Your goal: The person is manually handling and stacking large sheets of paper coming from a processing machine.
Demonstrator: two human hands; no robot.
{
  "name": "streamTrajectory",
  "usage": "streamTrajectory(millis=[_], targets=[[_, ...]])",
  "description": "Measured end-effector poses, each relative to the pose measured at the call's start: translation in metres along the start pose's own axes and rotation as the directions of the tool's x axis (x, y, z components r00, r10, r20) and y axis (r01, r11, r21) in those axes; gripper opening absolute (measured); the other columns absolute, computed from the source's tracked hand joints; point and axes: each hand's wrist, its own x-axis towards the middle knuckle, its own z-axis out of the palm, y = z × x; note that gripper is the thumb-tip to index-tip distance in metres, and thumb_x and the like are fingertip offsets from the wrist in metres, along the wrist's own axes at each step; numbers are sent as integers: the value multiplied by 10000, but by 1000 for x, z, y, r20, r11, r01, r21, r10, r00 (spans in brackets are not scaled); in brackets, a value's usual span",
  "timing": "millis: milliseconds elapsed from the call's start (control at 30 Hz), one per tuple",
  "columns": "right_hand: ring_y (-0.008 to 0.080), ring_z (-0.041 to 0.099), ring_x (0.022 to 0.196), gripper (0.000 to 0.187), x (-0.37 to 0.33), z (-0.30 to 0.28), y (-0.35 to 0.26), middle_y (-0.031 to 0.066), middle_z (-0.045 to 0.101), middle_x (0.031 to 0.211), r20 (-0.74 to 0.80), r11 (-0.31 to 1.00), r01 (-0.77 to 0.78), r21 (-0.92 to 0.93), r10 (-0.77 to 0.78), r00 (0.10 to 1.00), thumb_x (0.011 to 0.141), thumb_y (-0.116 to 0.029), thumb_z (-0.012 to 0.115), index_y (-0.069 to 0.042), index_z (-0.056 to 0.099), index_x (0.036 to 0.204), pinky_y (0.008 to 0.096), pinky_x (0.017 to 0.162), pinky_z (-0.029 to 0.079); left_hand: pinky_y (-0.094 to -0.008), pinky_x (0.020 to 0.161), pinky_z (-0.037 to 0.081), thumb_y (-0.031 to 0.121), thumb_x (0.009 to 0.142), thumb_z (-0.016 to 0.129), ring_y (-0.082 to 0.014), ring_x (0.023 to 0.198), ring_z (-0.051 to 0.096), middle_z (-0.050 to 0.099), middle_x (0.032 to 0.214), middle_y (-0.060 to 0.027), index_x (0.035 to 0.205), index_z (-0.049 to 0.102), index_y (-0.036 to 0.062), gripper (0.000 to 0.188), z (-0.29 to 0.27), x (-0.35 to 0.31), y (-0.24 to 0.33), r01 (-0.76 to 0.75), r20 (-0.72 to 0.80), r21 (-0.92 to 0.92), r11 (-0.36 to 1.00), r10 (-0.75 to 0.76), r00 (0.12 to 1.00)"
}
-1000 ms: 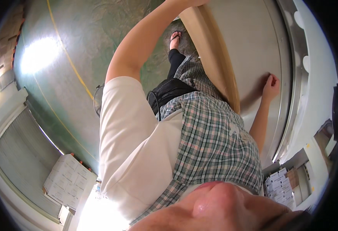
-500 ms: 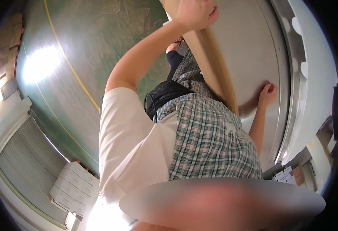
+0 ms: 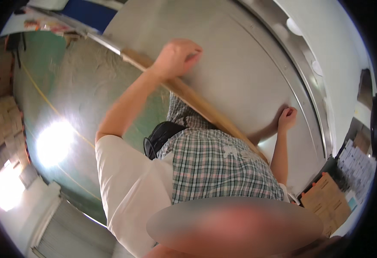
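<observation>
The left hand (image 3: 177,59), at twelve o'clock beside the wooden edge (image 3: 210,111), has curled fingers; I cannot tell whether they grip anything. The right hand (image 3: 287,118), at three, is loosely closed over the metal tabletop (image 3: 240,77), which spreads from twelve to four.

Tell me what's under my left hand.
Around your left hand, the wooden edge and grey tabletop show. Whatever lies directly beneath the hand is covered, so I can't tell.

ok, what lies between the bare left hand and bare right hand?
Only a bare stretch of flat grey metal tabletop between left hand and right hand, in the head view.
</observation>
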Motion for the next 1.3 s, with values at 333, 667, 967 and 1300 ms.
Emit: streamTrajectory(millis=[333, 667, 967, 1300], targets=[[270, 564, 627, 123, 4, 5, -5, 101, 572, 728, -79, 993, -84, -79, 78, 994, 790, -148, 505, -61, 546, 867, 369, 561, 458, -356, 724, 480, 388, 737, 614, -286, 826, 609, 642, 905, -109, 950, 640, 92, 365, -17, 212, -146, 208, -120, -83, 975, -217, 969], [320, 591, 711, 143, 5, 9, -10, 132, 597, 845, -46, 950, -233, -207, 228, 973, 801, -128, 482, -65, 544, 912, 397, 600, 474, -338, 703, 445, 298, 821, 559, -209, 778, 578, 631, 826, -71, 992, 607, 34, 318, 20, 388, -271, 218, -301, -628, 747, -491, 818], [313, 569, 684, 104, 10, 8, -14, 122, 581, 791, -100, 932, -276, -236, 259, 961, 805, -133, 479, -85, 526, 885, 397, 592, 451, -335, 745, 437, 333, 831, 526, -240, 833, 577, 638, 864, -96, 1030, 603, 37, 365, 45, 425, -296, 257, -203, -758, 599, -591, 781], [316, 571, 657, 92, 10, 14, -9, 120, 585, 780, -141, 924, -246, -293, 212, 967, 793, -117, 492, -84, 521, 874, 394, 556, 456, -297, 690, 447, 327, 796, 575, -162, 806, 575, 631, 856, -26, 1008, 616, 86, 324, 36, 406, -329, 381, 5, -765, 518, -588, 809]])
